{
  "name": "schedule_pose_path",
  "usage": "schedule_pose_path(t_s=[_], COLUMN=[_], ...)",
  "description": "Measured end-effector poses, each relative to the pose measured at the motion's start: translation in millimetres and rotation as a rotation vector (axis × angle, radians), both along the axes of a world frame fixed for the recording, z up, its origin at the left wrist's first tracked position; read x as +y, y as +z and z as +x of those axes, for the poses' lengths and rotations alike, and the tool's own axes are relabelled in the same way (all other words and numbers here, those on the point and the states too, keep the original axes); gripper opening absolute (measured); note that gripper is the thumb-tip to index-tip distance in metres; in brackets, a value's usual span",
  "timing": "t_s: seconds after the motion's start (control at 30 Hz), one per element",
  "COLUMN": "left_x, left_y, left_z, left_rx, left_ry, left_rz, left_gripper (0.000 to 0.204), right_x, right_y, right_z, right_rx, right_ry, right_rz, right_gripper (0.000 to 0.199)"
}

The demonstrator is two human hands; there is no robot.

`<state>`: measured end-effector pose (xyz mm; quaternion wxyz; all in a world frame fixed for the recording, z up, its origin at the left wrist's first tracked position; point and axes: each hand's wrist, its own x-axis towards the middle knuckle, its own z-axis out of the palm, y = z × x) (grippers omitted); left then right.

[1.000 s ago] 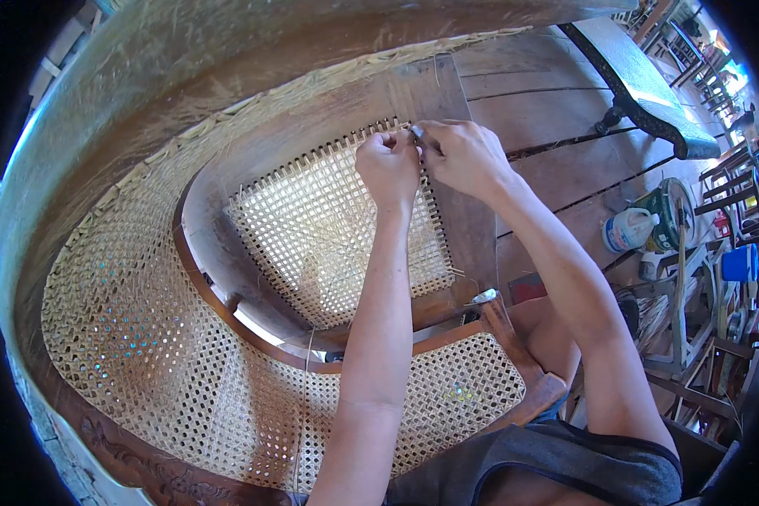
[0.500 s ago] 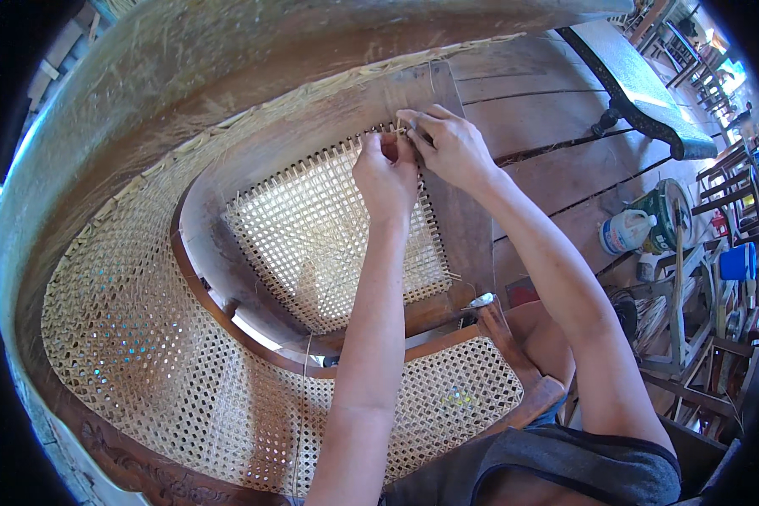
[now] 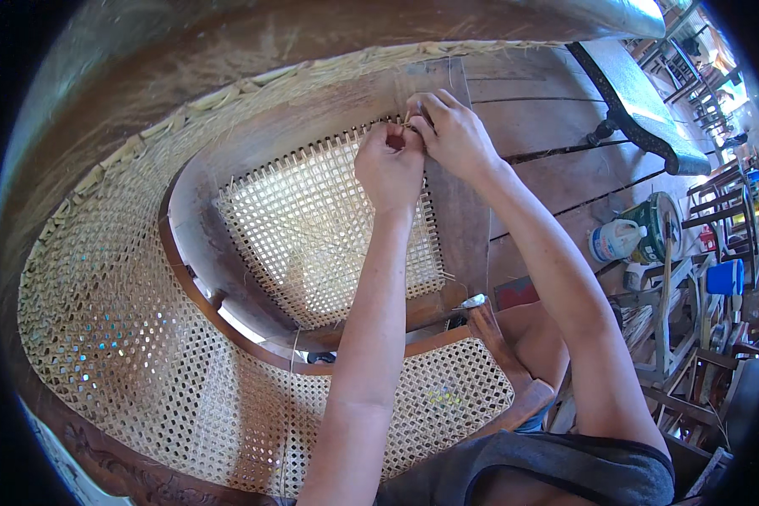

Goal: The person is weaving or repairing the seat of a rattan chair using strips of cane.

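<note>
A dark wooden chair (image 3: 228, 278) with a curved back lies in front of me, its seat panel (image 3: 320, 228) woven from pale cane. My left hand (image 3: 390, 169) and my right hand (image 3: 451, 135) meet at the far corner of the seat, by the wooden rail (image 3: 460, 228). Both pinch a thin cane strand (image 3: 406, 121) that sticks up between the fingertips. The fingers hide where the strand enters the weave. The chair's curved caned back (image 3: 110, 329) wraps around the left and lower side.
A wooden plank floor (image 3: 557, 143) runs to the right. A dark carved bench (image 3: 632, 101) stands at the upper right. A white plastic jug (image 3: 616, 240) and a green tin (image 3: 654, 223) sit on the floor, with stacked wooden chair frames (image 3: 700, 337) beyond them.
Both hands have shifted slightly farther along the seat's edge toward the far corner, still pinching the strand together.
</note>
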<state>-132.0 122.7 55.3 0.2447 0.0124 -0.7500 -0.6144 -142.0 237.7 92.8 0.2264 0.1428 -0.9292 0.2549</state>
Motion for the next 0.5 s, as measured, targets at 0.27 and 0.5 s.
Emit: schedule_pose_path(t_s=[0.27,0.5], left_x=[-2,-3], left_y=[0,-3], left_z=[0,4], left_rx=[-0.128,-0.098], left_ry=[0.009,0.016], left_rz=[-0.028,-0.038], left_gripper=[0.015,0.015], right_x=[7,2], right_y=[6,11], right_z=[-7,-22], right_rx=[-0.029,0.052], right_ry=[0.116,0.064], right_rz=[0.119,0.12], right_gripper=[0.02,0.018])
